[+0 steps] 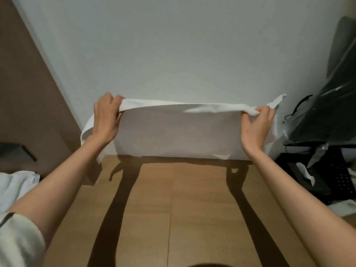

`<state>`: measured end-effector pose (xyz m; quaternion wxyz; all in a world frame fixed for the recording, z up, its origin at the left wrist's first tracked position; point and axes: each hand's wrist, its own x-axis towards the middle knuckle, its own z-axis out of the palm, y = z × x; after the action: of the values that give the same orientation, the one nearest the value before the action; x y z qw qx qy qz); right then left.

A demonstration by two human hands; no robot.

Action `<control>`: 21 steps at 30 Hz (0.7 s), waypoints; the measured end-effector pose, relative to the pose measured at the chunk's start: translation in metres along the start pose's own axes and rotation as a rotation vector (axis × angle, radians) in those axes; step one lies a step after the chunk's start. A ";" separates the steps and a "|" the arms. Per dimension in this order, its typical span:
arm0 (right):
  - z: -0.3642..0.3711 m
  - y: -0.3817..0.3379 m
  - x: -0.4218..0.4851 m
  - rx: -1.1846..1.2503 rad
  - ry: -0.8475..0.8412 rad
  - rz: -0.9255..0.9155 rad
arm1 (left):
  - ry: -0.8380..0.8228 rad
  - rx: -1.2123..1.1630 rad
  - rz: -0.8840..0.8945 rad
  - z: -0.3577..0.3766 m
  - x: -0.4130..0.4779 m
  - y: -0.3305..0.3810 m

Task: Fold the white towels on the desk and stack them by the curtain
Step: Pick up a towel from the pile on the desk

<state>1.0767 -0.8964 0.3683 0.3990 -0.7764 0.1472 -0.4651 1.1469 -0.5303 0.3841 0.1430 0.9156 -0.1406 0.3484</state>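
Two arms, both bare from wrist up the forearm. L forearm (63, 182) above left side of desk (173, 209), R forearm (285, 189) above its right side. Off desk's near-left corner: sleeve (19, 241), pale off-white, soft thick-looking fabric, bunched round the elbow, w/ thin dark grey line along its upper edge. R arm bare as far as visible beyond desk's near-right corner. L hand (107, 120) & R hand (257, 128) bare, above desk's far edge. Dark reddish-brown curve at desk's near edge, centre: can't tell what.

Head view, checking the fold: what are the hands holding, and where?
A white towel, by its top edge: left hand near the left end, right hand near the right.
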 end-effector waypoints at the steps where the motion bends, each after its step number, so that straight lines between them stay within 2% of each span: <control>1: -0.002 0.002 -0.001 0.002 0.021 0.008 | -0.008 0.005 0.023 0.001 -0.003 0.001; 5: -0.011 0.024 -0.032 -0.084 -0.004 0.115 | -0.097 -0.009 0.085 0.010 -0.033 -0.001; 11: -0.038 0.069 -0.112 -0.326 -0.128 0.301 | -0.364 -0.056 0.181 0.030 -0.120 -0.004; 15: -0.062 0.087 -0.164 -0.473 -0.251 0.412 | -0.563 -0.081 0.184 0.037 -0.186 -0.009; 21: -0.091 0.097 -0.222 -0.648 -0.424 0.519 | -0.745 -0.123 0.207 0.039 -0.264 -0.022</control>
<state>0.8980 -0.8696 0.1832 0.2602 -0.8765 0.3896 -0.1107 0.9880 -0.4825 0.1737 0.1011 0.9501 -0.2950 -0.0046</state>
